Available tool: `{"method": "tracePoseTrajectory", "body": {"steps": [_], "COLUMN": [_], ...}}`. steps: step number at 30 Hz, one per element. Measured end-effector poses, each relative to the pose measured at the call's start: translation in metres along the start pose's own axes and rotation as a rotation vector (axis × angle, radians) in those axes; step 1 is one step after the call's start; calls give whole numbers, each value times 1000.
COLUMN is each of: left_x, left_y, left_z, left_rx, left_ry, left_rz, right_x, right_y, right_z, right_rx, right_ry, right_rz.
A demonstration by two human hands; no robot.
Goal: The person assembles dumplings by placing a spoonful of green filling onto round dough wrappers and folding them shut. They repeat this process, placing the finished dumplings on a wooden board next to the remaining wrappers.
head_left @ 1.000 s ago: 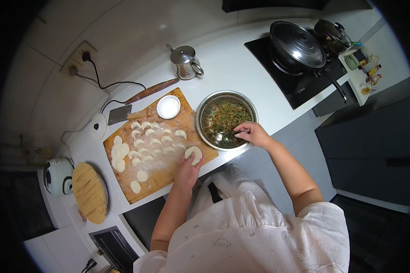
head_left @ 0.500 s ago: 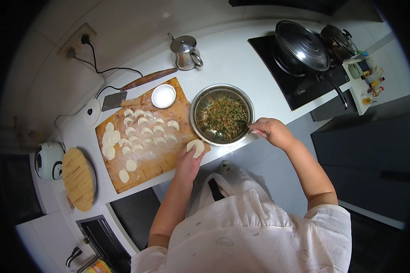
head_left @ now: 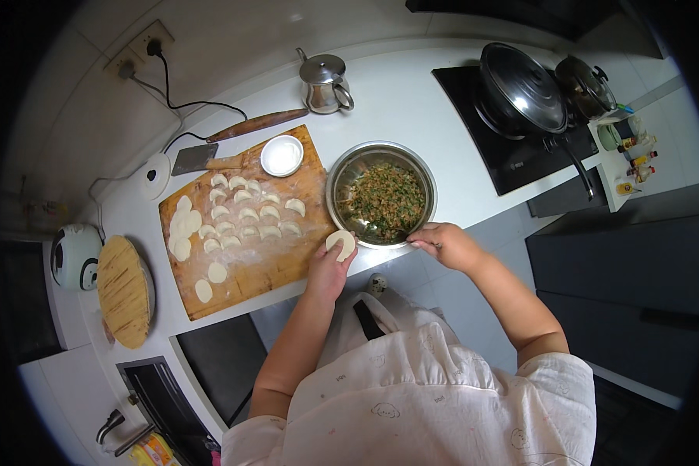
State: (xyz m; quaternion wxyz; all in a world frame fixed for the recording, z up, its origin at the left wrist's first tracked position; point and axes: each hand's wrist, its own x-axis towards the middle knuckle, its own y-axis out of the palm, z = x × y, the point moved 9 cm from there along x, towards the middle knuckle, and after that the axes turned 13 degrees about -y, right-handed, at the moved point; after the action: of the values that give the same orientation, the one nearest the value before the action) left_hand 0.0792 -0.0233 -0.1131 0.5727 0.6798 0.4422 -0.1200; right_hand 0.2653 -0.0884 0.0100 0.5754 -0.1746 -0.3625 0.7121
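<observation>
shiny metal bowl point(head_left: 380, 194), floury wood board point(head_left: 245, 225), matt dough wrapper point(head_left: 340, 244).

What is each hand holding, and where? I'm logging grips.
Left hand: a round dough wrapper, lying on its fingers. Right hand: cannot be told, at the bowl rim.

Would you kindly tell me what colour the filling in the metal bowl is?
Mostly green with brown bits; the filling shows in the head view.

White counter point(head_left: 435, 101) along a pale tiled wall point(head_left: 233, 46), black hob point(head_left: 512, 147), dark cabinet fronts point(head_left: 637, 272)
</observation>
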Motion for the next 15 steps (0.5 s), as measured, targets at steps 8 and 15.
{"method": "tracePoseTrajectory", "body": {"steps": [8, 15], "left_x": [2, 2], "left_y": [-4, -6], "left_z": [0, -5], "left_rx": [-1, 4], "left_ry": [-11, -16], "left_rz": [-1, 61], "right_x": [-9, -14], "right_y": [40, 62], "right_z": [-45, -67], "right_rx": [519, 970], "right_ry": [369, 671], "right_rz": [-290, -539]}}
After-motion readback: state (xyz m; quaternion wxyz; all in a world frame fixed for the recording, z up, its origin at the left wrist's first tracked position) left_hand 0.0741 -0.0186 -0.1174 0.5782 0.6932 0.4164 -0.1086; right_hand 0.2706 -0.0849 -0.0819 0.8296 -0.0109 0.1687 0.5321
